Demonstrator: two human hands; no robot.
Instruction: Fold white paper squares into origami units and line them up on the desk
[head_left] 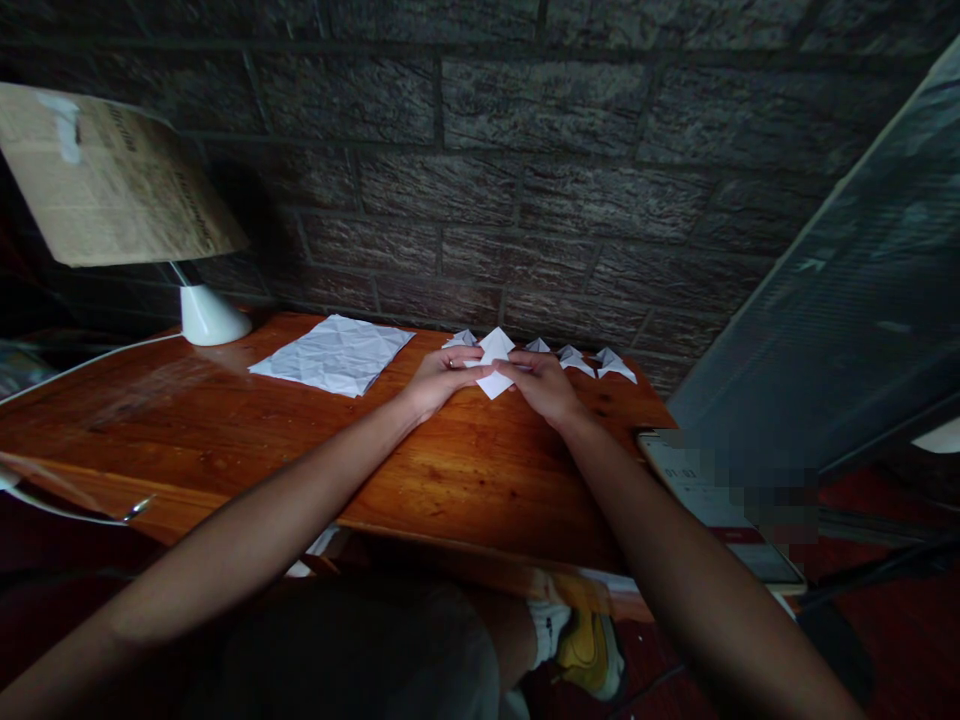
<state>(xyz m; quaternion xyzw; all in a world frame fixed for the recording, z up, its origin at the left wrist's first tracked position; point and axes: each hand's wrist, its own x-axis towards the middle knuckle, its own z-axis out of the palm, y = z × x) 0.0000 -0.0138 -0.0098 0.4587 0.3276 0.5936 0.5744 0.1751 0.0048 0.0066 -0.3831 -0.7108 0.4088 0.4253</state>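
Note:
A small white folded paper (495,348), diamond-shaped with crease lines, is held up a little above the wooden table between both hands. My left hand (441,380) grips its left side, thumb on the front face and fingers behind. On the right side my right hand (547,386) pinches it the same way, and the two thumb tips nearly meet at its middle. Behind the hands, along the back edge, stand several folded white paper pieces (615,365) with pointed corners. One more such piece (462,339) shows just behind my left hand, partly covered.
Creased white sheets (337,354) lie stacked left of my hands on the wooden table (442,490). A white lamp (214,316) with a brown paper shade stands at the back left, its cord trailing left. A brick wall (480,190) closes the back. A tablet-like board (720,500) leans at the right edge.

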